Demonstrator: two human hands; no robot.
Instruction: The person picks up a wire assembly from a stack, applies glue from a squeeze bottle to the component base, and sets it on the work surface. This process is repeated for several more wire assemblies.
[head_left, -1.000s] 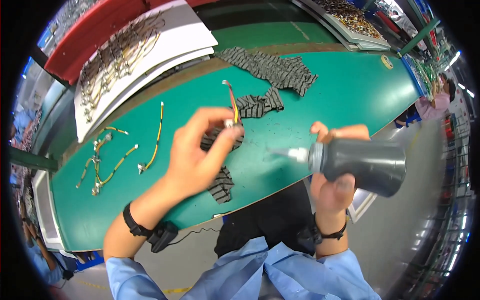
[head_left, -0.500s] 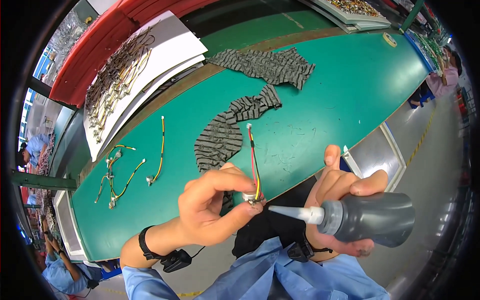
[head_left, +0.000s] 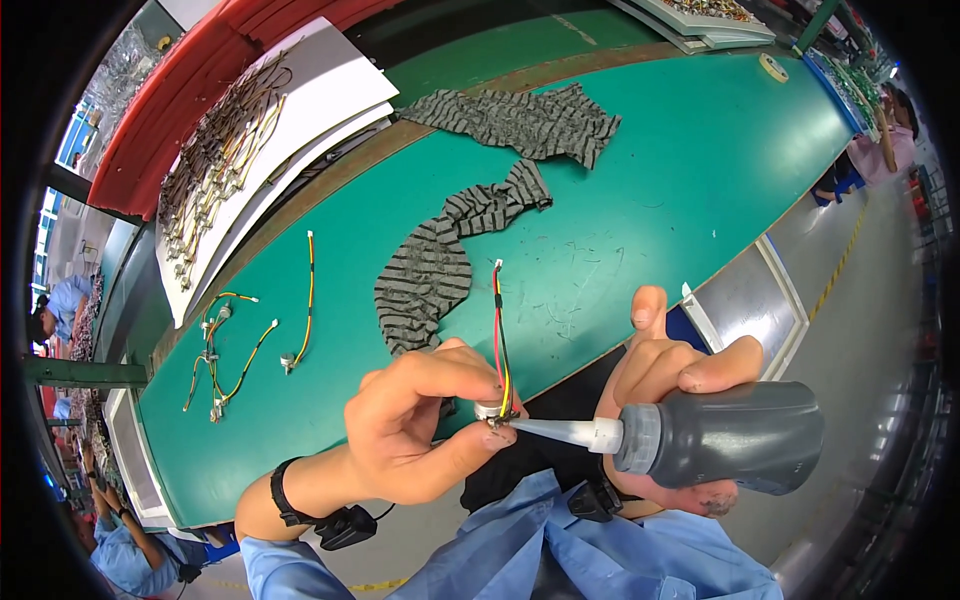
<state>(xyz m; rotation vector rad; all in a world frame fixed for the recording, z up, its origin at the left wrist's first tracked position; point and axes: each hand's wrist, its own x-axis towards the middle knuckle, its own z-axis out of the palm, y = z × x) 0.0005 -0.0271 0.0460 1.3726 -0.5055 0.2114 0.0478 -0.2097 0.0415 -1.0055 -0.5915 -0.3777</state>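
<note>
dark grey plastic makes up the squeeze bottle (head_left: 740, 437) that our right hand (head_left: 640, 372) grips, closed around its body and holding it nearly level, with one finger raised clear. our left hand (head_left: 415, 425) is pinched shut, thumb and fingertips on a small round metal component (head_left: 487, 411), held up in front of us, above the near edge of the green bench top (head_left: 650, 220). from it the red, yellow and black wires (head_left: 500, 335) stand upright, ending in a small white connector (head_left: 498, 263).

the tapered nozzle (head_left: 555, 430) points left, its tip right at the component's terminal side; whether it touches or stops just short, we cannot tell, nor can we see any liquid leaving it.

to do this well, we would brace both wrists, let the pinch alone set the angle, and aim the tip at one spot rather than sweep it. a light, brief squeeze should be safer than a long one, since an excess could run onto our thumb, which sits close under the tip. the wires are best left upright, out of the way. the grey striped cloth (head_left: 425, 280) lies just beyond our left hand, handy for wiping, and the loose wired components (head_left: 215, 365) rest well apart on the left.
</note>
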